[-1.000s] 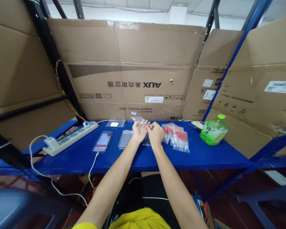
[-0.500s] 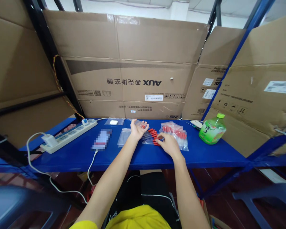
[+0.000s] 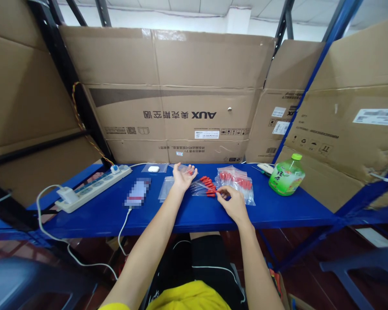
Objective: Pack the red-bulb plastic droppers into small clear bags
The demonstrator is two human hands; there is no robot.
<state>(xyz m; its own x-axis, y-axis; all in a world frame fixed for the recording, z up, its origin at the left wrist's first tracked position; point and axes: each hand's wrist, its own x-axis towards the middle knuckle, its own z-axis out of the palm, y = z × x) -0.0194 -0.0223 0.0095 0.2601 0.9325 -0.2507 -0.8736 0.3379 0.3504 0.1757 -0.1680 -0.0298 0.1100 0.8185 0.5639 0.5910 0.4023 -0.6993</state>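
Note:
My right hand (image 3: 233,203) pinches the red end of a thin stick with a pale, see-through shaft (image 3: 201,185), which points left and is raised over the pile. Beneath it, several similar red-handled sticks (image 3: 210,195) lie fanned on the blue table. My left hand (image 3: 183,176) is palm up just left of the pile, its fingers partly curled around something red, seemingly another stick's handle. A clear plastic bag lies behind its fingers. Flat clear bags (image 3: 166,188) lie beside my left wrist. Filled bags with red-handled sticks (image 3: 237,183) rest beyond my right hand.
A green drink bottle (image 3: 286,175) stands at the right. Leftward are a charging phone (image 3: 137,192), a power strip (image 3: 93,188) and a white earbud case (image 3: 153,169). Cardboard panels (image 3: 181,64) wall the back and sides of the blue table (image 3: 142,224).
My right hand has drawn a little right and down, lifting one red-handled stick from the pile. My left hand stays nearly in place. The camera view has tilted slightly.

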